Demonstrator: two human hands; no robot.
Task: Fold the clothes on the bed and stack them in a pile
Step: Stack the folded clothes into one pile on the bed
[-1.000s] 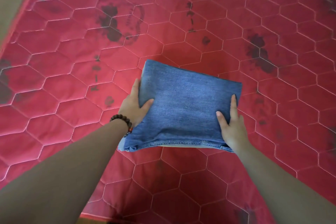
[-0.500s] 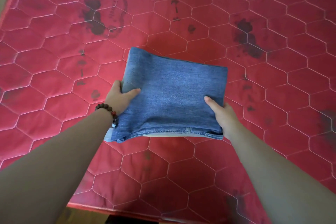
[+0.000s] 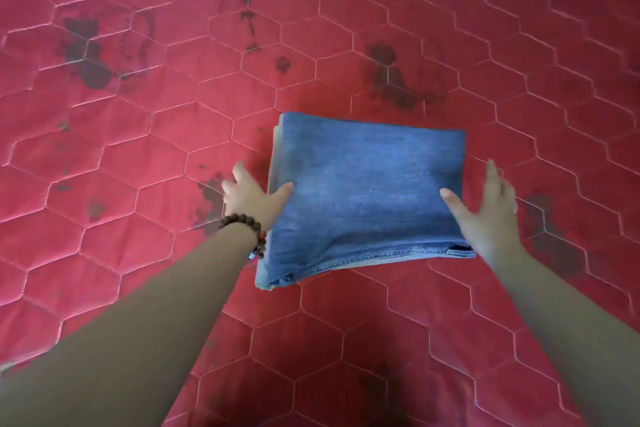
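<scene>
Jeans: folded blue denim jeans (image 3: 367, 198), a thick rectangular bundle, lie flat on the bed, near its middle.
Jeans edges: layered folds show along the left side; a stitched seam runs along the near edge.
Left hand: the left hand (image 3: 254, 196) sits at the left edge of the jeans, fingers spread and straight, thumb tip touching the top of the denim.
Right hand: the right hand (image 3: 485, 211) is at the right edge of the jeans, fingers spread, thumb lying on the denim.
Wrist: a dark wooden bead bracelet (image 3: 247, 229) circles the left wrist, beside the jeans.
Bed: red quilted mattress (image 3: 138, 149) with hexagon stitching and dark stains, all around the jeans.
</scene>
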